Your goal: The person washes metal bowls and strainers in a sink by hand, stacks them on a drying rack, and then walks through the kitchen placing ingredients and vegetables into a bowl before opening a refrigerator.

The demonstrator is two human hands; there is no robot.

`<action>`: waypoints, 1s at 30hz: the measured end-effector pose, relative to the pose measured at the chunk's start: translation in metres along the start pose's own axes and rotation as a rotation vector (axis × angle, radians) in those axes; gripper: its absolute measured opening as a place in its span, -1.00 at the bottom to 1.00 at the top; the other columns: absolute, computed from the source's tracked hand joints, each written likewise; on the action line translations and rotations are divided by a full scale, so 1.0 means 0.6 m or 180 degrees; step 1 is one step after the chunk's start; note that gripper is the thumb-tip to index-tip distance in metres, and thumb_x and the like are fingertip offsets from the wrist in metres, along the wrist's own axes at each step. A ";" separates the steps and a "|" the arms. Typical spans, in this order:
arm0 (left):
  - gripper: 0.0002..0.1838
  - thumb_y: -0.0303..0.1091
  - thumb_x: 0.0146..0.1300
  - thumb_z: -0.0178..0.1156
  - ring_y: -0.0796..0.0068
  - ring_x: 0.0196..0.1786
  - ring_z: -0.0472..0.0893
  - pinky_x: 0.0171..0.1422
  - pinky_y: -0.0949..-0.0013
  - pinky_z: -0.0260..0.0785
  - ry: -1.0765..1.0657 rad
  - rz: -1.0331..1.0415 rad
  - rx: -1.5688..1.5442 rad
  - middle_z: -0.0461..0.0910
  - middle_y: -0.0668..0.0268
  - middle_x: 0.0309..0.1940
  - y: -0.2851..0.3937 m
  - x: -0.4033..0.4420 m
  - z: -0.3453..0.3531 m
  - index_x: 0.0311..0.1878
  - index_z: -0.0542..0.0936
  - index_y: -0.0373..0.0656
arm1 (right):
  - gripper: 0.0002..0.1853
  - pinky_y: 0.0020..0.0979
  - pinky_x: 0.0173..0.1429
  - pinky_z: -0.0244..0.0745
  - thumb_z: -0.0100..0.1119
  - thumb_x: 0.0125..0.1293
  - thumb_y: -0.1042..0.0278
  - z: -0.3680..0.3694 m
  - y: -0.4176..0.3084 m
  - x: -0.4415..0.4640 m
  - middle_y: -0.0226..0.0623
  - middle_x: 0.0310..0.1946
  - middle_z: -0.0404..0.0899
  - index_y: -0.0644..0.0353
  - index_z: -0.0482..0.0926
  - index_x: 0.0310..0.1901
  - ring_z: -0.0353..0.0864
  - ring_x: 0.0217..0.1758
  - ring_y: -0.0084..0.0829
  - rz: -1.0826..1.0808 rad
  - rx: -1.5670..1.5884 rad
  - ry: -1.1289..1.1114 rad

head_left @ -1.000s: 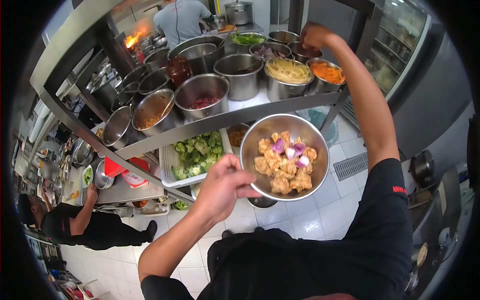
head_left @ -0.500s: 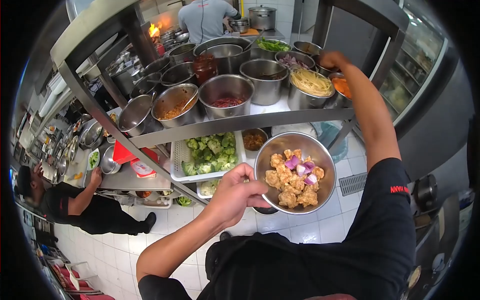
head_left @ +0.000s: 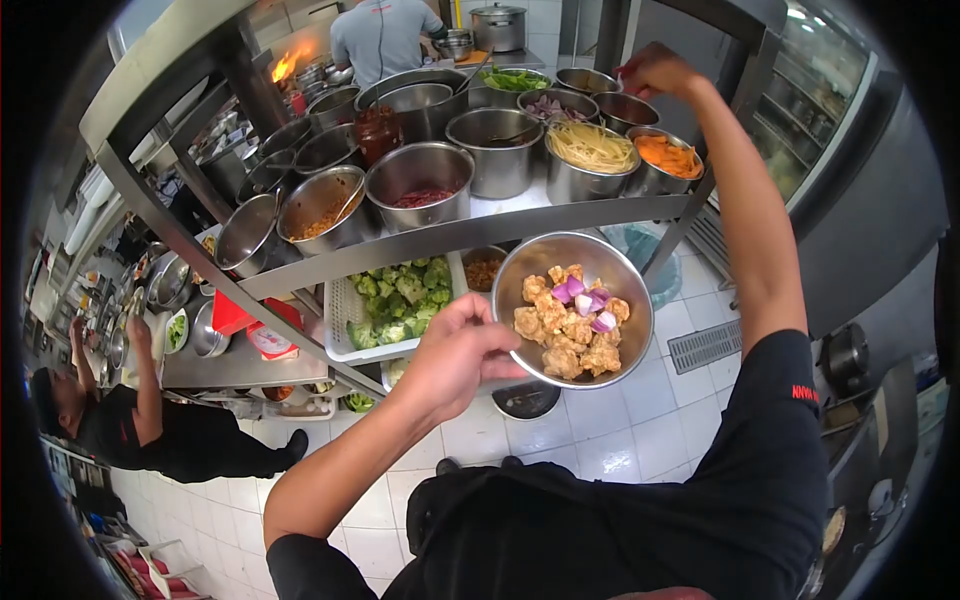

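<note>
My left hand (head_left: 460, 355) grips the rim of a steel mixing bowl (head_left: 638, 335), thumb on the inside edge. In the bowl lie browned battered chunks (head_left: 558, 325) with several purple onion pieces (head_left: 572, 288) on top. My right hand (head_left: 655, 72) is stretched out to the back right of the shelf, just above a steel pot with dark red contents (head_left: 628, 110). Its fingers are pinched together, with a small reddish bit at the tips too small to name. Around it stand pots of orange carrot slices (head_left: 668, 157), pale yellow strips (head_left: 592, 147) and chopped purple onion (head_left: 557, 107).
More steel pots (head_left: 420, 190) fill the metal shelf (head_left: 480, 235). Below it sits a white basket (head_left: 340, 310) of broccoli (head_left: 400, 300). A co-worker in black (head_left: 180, 430) stands left; another in grey (head_left: 385, 40) is at the back, near a flame (head_left: 290, 65).
My right hand has lifted up and away from the pots at the back right. The whole view has shifted slightly, while my left hand keeps the bowl. The co-worker at left has raised their arms.
</note>
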State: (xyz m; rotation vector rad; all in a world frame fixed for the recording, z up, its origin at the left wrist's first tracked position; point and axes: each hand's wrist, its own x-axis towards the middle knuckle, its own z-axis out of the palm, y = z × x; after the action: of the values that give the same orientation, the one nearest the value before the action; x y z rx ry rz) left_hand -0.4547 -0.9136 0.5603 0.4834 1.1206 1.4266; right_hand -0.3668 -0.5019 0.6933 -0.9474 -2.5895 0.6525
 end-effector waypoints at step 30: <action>-0.84 -0.64 0.03 0.05 0.43 -0.36 0.56 -0.31 0.34 0.57 -0.0361 -0.0262 0.0176 0.46 0.23 -0.39 -0.041 -0.043 -0.162 -0.40 0.30 -0.19 | -0.76 -0.21 -0.29 0.42 0.01 -0.07 0.39 0.373 -0.364 -0.040 0.00 -0.44 0.57 0.37 0.59 -0.43 0.56 -0.37 -0.11 -0.1447 -0.2211 -0.1559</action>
State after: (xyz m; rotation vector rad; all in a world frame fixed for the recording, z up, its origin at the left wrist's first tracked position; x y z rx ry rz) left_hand -0.5165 -0.9748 0.5040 0.5447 1.0788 1.2839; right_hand -0.5598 -0.7353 0.6121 -0.3209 -3.3966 -0.1920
